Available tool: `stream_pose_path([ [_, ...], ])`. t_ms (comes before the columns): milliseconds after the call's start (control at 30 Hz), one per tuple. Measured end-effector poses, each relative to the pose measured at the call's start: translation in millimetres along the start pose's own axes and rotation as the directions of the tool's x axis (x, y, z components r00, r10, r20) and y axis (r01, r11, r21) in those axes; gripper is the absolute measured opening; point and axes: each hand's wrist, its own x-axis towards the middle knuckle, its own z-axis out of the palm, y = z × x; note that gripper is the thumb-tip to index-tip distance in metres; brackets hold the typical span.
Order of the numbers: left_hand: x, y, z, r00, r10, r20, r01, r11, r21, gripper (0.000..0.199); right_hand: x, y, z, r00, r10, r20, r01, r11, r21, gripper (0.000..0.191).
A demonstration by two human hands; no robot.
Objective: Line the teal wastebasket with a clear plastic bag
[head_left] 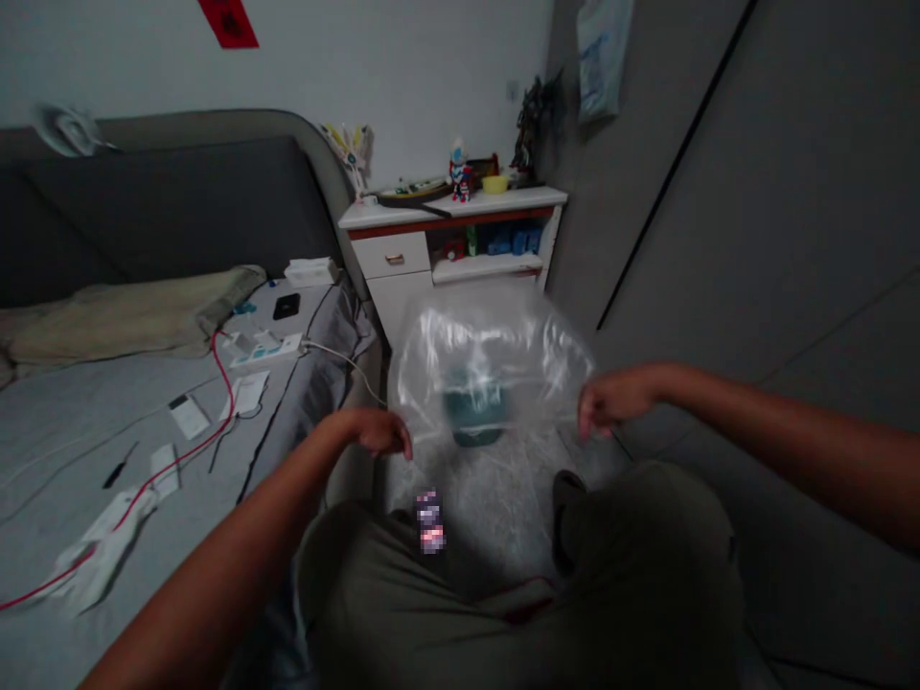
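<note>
I watch my left hand (379,433) and right hand (609,401) pinch, fingers together, the sides of a big clear bag (489,331) before the white cabinet (392,257), a green bin (475,412) showing through it, insides hidden, with floor (495,489) between the bed (93,407) and gray closet (754,211).

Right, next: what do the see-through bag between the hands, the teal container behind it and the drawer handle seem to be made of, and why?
Clear bag: thin, glossy plastic film; see-through, with bright creased highlights.
Teal container: probably plastic, judging by its even colour, though blur and the film leave this open.
Drawer handle: perhaps metal, brass-toned; coated plastic is possible.
</note>
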Motion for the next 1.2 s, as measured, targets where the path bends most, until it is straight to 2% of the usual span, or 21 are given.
stream_pose_path([
  [67,-3.3,-2.9,-9.4,0.973,0.017,0.232,-0.027,0.999,0.041,0.019,0.1,4.9,10.9,0.984,-0.066,0.167,0.06,0.997,0.037,0.015],
  [100,-2.7,-2.3,-15.5,0.959,0.047,0.281,-0.062,0.997,0.046,0.016,2.6,8.0,10.9,0.978,-0.104,0.179,0.094,0.994,0.061,0.02],
  [133,-0.9,-0.7,-21.2,0.961,0.09,0.261,-0.104,0.994,0.041,0.017,6.7,11.4,7.9,0.981,-0.132,0.139,0.123,0.99,0.072,0.024],
  [200,5.6,4.8,-28.7,0.983,0.162,0.083,-0.168,0.983,0.071,0.02,19.0,18.5,-3.6,0.99,-0.139,-0.014,0.14,0.99,0.03,0.026],
  [267,14.2,11.7,-28.5,0.978,0.198,-0.069,-0.178,0.959,0.222,0.026,34.3,24.3,-16.5,0.978,-0.142,-0.152,0.136,0.989,-0.052,0.022],
  [367,26.5,20.9,-15.6,0.959,0.192,-0.206,-0.064,0.861,0.505,0.04,54.1,27.0,-27.1,0.946,-0.147,-0.287,0.092,0.976,-0.196,0.014],
  [433,32.3,25.1,-4.2,0.942,0.174,-0.286,0.037,0.794,0.606,0.049,60.8,23.8,-26.6,0.912,-0.117,-0.394,-0.004,0.956,-0.294,0.018],
  [500,35.7,27.7,5.2,0.924,0.176,-0.339,0.097,0.749,0.655,0.059,61.8,17.1,-22.5,0.851,-0.082,-0.519,-0.12,0.931,-0.344,0.04],
  [567,37.1,29.3,11.2,0.913,0.192,-0.36,0.125,0.709,0.694,0.073,58.9,8.5,-17.6,0.794,-0.061,-0.604,-0.189,0.921,-0.341,0.073],
  [633,37.0,30.5,14.1,0.909,0.197,-0.366,0.141,0.683,0.717,0.089,55.4,0.3,-14.2,0.767,-0.046,-0.64,-0.218,0.919,-0.328,0.101],
  [700,36.0,31.4,15.5,0.903,0.201,-0.379,0.15,0.679,0.718,0.098,53.9,-5.0,-13.1,0.743,-0.045,-0.668,-0.234,0.917,-0.322,0.117],
  [800,33.9,31.2,17.4,0.888,0.214,-0.408,0.148,0.706,0.693,0.1,58.1,-6.2,-14.1,0.707,-0.054,-0.705,-0.236,0.922,-0.308,0.125],
  [900,33.3,27.3,21.3,0.883,0.208,-0.421,0.142,0.736,0.661,0.1,67.3,-3.7,-12.8,0.711,-0.047,-0.701,-0.245,0.919,-0.31,0.124],
  [1100,44.9,12.3,34.7,0.917,0.127,-0.379,0.16,0.752,0.639,0.104,86.7,-2.1,6.1,0.792,0.062,-0.607,-0.324,0.886,-0.331,0.125],
  [1200,53.3,7.4,41.9,0.924,0.088,-0.373,0.177,0.766,0.619,0.105,96.2,1.8,15.5,0.812,0.125,-0.57,-0.365,0.871,-0.33,0.124],
])
